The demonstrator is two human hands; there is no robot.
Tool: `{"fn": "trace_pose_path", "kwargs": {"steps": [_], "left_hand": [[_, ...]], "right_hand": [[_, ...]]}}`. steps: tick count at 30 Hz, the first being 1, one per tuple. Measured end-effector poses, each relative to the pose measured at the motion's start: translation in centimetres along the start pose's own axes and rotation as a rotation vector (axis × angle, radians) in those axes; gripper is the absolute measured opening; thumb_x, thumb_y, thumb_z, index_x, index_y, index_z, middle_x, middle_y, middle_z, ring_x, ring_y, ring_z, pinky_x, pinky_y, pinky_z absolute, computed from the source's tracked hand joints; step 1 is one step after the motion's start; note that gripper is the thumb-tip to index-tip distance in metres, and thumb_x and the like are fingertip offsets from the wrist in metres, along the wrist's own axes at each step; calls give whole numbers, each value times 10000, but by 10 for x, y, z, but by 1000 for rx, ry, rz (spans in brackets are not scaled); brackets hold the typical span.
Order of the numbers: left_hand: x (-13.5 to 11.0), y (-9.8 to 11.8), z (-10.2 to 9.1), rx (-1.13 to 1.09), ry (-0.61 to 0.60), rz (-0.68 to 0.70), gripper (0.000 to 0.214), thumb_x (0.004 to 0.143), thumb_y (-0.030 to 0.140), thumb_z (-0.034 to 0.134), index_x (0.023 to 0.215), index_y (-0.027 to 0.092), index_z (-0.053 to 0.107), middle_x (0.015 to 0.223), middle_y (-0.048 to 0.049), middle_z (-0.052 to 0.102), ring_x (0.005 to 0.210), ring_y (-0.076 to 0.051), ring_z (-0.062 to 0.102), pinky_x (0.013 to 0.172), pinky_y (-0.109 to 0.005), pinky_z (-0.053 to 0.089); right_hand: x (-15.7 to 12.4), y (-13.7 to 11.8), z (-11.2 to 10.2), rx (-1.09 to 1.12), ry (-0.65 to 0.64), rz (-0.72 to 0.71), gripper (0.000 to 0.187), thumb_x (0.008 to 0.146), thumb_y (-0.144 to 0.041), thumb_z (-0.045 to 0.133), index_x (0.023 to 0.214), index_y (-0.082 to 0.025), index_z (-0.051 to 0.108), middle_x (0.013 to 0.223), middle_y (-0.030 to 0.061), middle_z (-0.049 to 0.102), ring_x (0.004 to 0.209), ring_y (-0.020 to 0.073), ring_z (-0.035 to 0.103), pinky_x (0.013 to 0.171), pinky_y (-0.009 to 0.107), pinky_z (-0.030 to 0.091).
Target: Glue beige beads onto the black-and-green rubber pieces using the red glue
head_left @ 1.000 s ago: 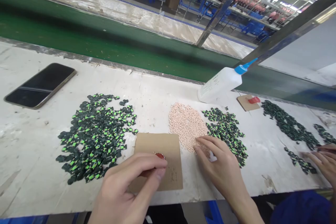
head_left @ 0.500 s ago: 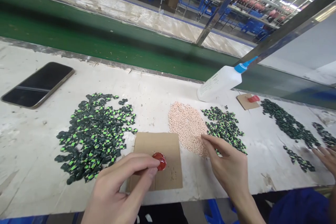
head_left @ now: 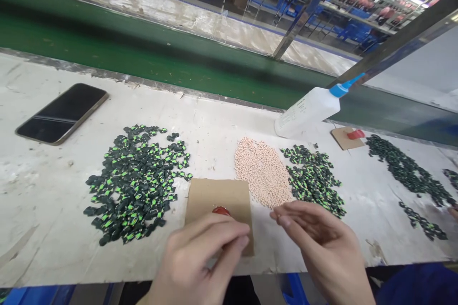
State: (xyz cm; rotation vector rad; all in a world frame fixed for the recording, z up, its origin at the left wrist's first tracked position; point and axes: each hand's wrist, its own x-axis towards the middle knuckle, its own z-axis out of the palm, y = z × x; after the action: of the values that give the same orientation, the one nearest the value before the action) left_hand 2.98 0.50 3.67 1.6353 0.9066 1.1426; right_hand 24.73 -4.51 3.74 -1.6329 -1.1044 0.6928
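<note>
My left hand is closed in a pinch above the near part of a cardboard square. Whatever its fingertips hold is too small or hidden to make out. Partly covered behind that hand, a small red dish with a glossy surface rests on the cardboard. My right hand has thumb and fingers pressed together just off the near edge of a pile of small pale pink beads. Anything between those fingertips is too tiny to name. Dark pieces with bright green marks lie in a left pile and a right pile.
A white bottle with a blue nozzle leans behind the beads. At far left lies a phone. Farther right are another cardboard piece with a red cap, more dark pieces, and another person's fingers. A green strip runs behind the table.
My right hand has drawn back from the bead pile towards me. My left hand has moved right, from the red dish's edge to over the cardboard. The view has shifted slightly.
</note>
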Motion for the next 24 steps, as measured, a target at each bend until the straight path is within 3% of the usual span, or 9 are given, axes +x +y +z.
{"fn": "trace_pose_path", "kwargs": {"steps": [5, 9, 13, 19, 24], "left_hand": [[-2, -10, 14, 97, -57, 237, 216, 993, 50, 584, 1054, 191, 736, 902, -38, 801, 731, -143, 767, 741, -194, 628], [-3, -10, 4, 188, -132, 306, 203, 983, 13, 585, 1073, 143, 711, 911, -71, 796, 760, -158, 772, 756, -213, 640], [-1, -7, -4, 308, -154, 433, 174, 985, 7, 564, 1034, 108, 696, 841, -100, 789, 680, -191, 758, 640, -271, 651], [-7, -11, 2, 247, -35, 378, 159, 960, 12, 601, 963, 144, 688, 797, -54, 761, 651, -140, 719, 663, -211, 626], [-17, -13, 6, 174, 64, 252, 171, 958, 21, 614, 931, 179, 673, 808, -11, 749, 691, -101, 727, 723, -129, 608]], "right_hand": [[-16, -26, 18, 197, -107, 86, 260, 777, -116, 880, 922, -328, 839, 822, -7, 876, 713, 186, 854, 680, 139, 675], [-17, -38, 22, 176, -201, 31, 372, 774, -61, 862, 971, -375, 832, 864, -41, 873, 716, 154, 850, 696, 110, 658], [-13, -43, 20, 156, -278, 54, 391, 783, -43, 849, 968, -386, 834, 865, -52, 866, 731, 148, 850, 710, 115, 660], [-13, -37, 27, 199, -285, 49, 293, 782, -94, 876, 875, -371, 865, 941, -15, 862, 785, 153, 840, 716, 135, 666], [-23, -23, 38, 248, -300, 34, 251, 892, -121, 784, 913, -360, 858, 971, 13, 831, 880, 153, 812, 762, 156, 657]]}}
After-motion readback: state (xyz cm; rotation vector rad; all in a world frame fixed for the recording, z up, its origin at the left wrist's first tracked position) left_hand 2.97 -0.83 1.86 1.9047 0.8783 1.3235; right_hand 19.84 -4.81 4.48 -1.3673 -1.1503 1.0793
